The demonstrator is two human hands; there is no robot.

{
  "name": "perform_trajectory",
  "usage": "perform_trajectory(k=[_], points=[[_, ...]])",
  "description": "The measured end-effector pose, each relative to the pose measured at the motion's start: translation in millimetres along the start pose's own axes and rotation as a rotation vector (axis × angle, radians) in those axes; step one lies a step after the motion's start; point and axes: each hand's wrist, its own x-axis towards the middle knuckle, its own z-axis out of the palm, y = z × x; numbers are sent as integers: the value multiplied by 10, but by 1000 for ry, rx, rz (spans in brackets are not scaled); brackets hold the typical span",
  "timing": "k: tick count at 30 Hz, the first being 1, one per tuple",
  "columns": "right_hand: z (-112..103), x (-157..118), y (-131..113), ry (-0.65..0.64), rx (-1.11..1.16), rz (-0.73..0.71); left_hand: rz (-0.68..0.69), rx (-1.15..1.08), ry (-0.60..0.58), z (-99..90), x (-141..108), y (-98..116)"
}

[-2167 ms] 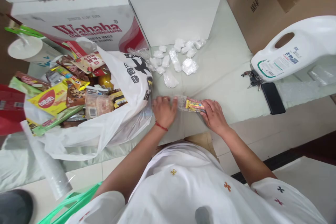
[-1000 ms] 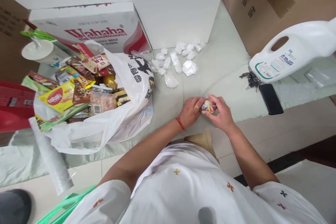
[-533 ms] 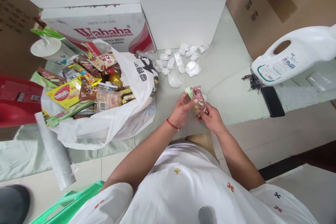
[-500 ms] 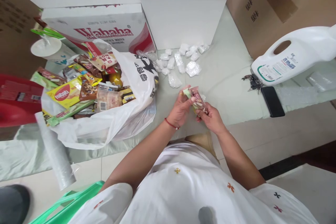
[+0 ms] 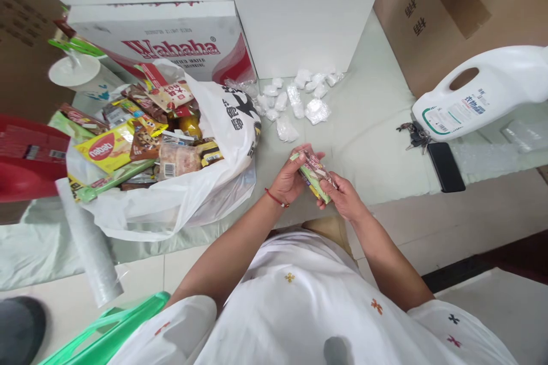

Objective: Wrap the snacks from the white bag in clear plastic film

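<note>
Between both hands, over the front part of the cloth-covered table, is a small bundle of packaged snacks (image 5: 314, 174) with brown-red, green and yellow wrappers. My left hand (image 5: 291, 179), a red string bracelet at its wrist, is closed around the bundle's left end. My right hand (image 5: 345, 197) grips the lower right end with the thumb on top. Beyond the hands lie several crumpled clear plastic bundles (image 5: 295, 100). To the left stands a white plastic bag (image 5: 214, 182) full of packaged snacks, among them a yellow nabati packet (image 5: 109, 148).
A Wahaba carton (image 5: 171, 40) and white boxes (image 5: 303, 28) line the back. On the right are a white detergent jug (image 5: 483, 91), keys (image 5: 414, 134), a black phone (image 5: 446, 166) and a cardboard box (image 5: 462, 17). A plastic film roll (image 5: 92, 248) leans over the table's front edge.
The bundle in my hands has been turned, so its long wrappers now show along their length. My left fingers have shifted round its left end.
</note>
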Motion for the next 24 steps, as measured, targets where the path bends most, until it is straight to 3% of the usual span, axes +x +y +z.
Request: perform_trajectory(k=[8, 14, 17, 20, 22, 24], points=[[24, -25, -3, -111, 226, 171, 9, -182, 46, 24, 96, 8], [-64, -182, 5, 61, 205, 126, -12, -30, 52, 38, 93, -90], [-365, -322, -131, 147, 28, 140, 61, 205, 120, -87, -57, -9], [-858, -349, -342, 241, -209, 224, 104, 490, 160, -310, -389, 179], [-1224, -192, -546, 342, -360, 285, 81, 626, 173, -467, -683, 311], [-1554, 156, -832, 461, -490, 227, 20, 706, 226, -594, -984, 406]])
